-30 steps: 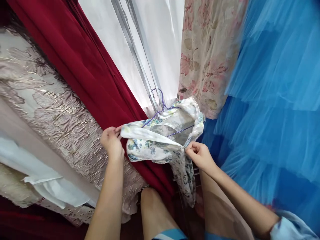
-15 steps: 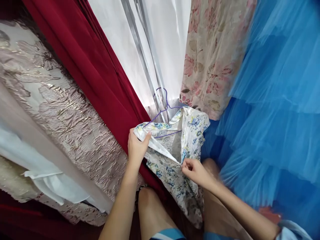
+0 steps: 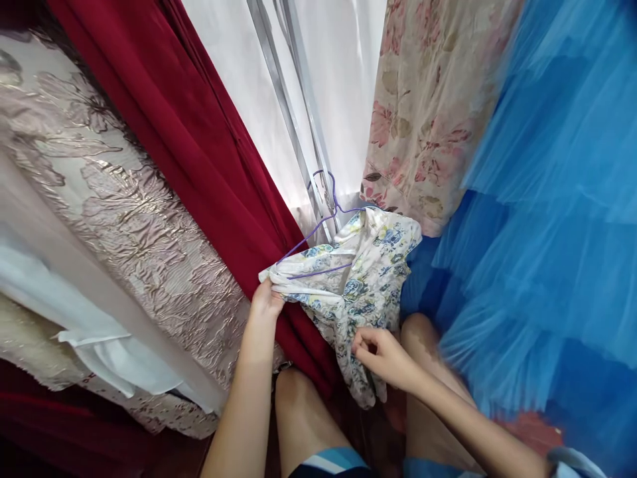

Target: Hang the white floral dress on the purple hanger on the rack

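Note:
A white garment with blue and yellow flowers (image 3: 381, 265), perhaps a blouse or dress, hangs on a purple wire hanger (image 3: 318, 229) between my knees and the curtains of clothes. My left hand (image 3: 267, 299) is closed on the garment's left shoulder, near the hanger's end. Lower down, my right hand (image 3: 373, 348) has its thumb and forefinger pinched together at the front of the garment, below the neckline. The hanger's lower bar shows through the open neck. Behind the garment, the hanger's hook overlaps some grey straps.
Dark red cloth (image 3: 199, 166) and embossed pinkish fabric (image 3: 134, 206) hang on the left. Behind are white cloth with grey ribbons (image 3: 281, 79) and a floral gown (image 3: 418, 133). Blue layered tulle (image 3: 542, 199) fills the right. My knees (image 3: 298, 405) are below.
My left hand has shifted slightly down and left with the shoulder. The right hand has moved slightly down. The front edges have come together, narrowing the neck opening, and the hem hangs higher.

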`<state>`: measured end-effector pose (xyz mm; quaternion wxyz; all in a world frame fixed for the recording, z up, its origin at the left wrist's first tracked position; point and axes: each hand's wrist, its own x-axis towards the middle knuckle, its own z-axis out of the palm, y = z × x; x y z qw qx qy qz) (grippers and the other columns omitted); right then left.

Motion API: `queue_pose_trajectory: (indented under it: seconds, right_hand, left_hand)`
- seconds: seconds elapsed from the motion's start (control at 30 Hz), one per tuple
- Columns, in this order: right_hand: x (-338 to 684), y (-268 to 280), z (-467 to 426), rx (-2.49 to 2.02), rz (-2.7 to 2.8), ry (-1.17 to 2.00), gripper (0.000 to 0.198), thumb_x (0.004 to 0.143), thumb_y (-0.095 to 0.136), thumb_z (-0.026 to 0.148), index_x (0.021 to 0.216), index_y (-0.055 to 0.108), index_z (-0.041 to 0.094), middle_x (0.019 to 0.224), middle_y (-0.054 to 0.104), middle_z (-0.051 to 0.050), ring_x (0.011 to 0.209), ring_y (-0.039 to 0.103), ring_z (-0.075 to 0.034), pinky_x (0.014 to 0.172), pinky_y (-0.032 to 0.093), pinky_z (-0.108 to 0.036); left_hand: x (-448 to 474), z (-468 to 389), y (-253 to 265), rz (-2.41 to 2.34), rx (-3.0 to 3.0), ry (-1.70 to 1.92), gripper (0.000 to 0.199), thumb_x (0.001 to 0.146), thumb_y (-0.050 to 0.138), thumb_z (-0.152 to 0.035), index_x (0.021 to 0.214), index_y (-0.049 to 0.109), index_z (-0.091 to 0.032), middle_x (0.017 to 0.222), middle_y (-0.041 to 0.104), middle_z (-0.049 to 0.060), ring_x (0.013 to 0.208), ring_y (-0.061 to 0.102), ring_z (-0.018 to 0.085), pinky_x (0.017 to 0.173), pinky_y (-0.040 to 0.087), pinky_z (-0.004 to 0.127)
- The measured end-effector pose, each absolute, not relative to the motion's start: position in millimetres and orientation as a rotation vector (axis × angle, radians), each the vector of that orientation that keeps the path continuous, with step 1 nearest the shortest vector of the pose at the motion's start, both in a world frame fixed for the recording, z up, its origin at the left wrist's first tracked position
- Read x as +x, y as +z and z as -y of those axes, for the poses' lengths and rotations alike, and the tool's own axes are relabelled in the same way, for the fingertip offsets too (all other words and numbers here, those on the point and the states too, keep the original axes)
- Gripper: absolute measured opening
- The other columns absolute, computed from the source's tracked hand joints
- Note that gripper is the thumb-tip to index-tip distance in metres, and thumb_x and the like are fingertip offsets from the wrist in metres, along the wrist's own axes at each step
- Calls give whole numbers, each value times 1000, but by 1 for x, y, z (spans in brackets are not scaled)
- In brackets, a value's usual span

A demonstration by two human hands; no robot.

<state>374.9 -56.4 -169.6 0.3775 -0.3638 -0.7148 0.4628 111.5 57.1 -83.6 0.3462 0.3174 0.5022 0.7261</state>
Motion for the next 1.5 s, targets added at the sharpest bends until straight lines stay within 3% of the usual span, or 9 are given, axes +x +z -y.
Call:
queue_pose_trajectory:
  seconds: [0.2,0.3,0.47,0.63,0.83,1.03,1.23,1.33,1.5]
  right_hand:
    - [374,-169,54,-936,1812,1152,13,89,51,18,86,63,19,62,52,5,58,48,-12,56,34,-22]
    - [373,-173,54,-940,1832,1118,22,89,51,20,108,63,21,74,60,3,62,53,-13,61,40,-24]
    - [372,-184,43,-951,1805,868,60,81,63,24,138,45,21,127,57,-11,113,57,-26,101,44,-40]
    - [373,-180,-7,-868,1699,695,69,75,67,24,139,45,17,139,50,-16,134,43,-32,116,28,-49]
    - [377,-160,-83,-955,1208,1180,38,78,62,43,109,64,21,111,71,-10,123,57,-26,110,40,-44]
    - [395,-171,-84,-1104,1034,1412,37,84,48,50,81,65,18,72,72,-10,84,73,-27,86,56,-44]
    - [405,-148,-25,-971,1270,1628,25,74,72,35,91,70,17,88,74,-7,83,70,-23,83,55,-34]
    - [412,-114,-1,-800,1763,1665,17,72,74,26,85,69,16,78,69,0,69,61,-16,68,49,-26]
    - [427,-71,21,-598,1989,1776,15,71,71,25,80,71,13,69,64,1,61,52,-12,60,42,-22]
  left_hand:
    - [124,-24,-121,-1506,1180,1353,12,72,63,-10,82,67,-14,66,68,3,58,63,18,60,55,32]
    - [139,-13,-128,-1459,1360,1139,14,67,64,-9,77,71,-14,72,72,4,68,65,21,69,55,33]
    - [179,-3,-117,-1220,1584,1046,29,81,54,-21,101,73,-12,91,74,6,84,66,22,82,51,33]
    - [223,13,-94,-1098,1813,1005,28,88,56,-26,106,73,-12,103,73,8,97,64,26,91,49,37]
    - [241,15,-91,-1009,1933,1210,29,96,53,-31,116,71,-20,132,61,10,125,54,25,110,38,38]
    - [215,15,-125,-1124,1762,1115,30,95,55,-33,122,64,-23,131,62,9,124,57,23,110,41,40]
    - [202,18,-137,-1200,1713,1146,41,89,56,-22,131,57,-24,137,58,10,128,53,25,110,39,43]
    - [204,23,-127,-1058,1736,1143,55,84,55,-15,137,52,-27,146,50,6,137,44,25,116,30,42]
    - [202,45,-123,-683,1538,816,51,74,64,-22,124,63,-19,120,66,8,116,58,30,101,44,39]
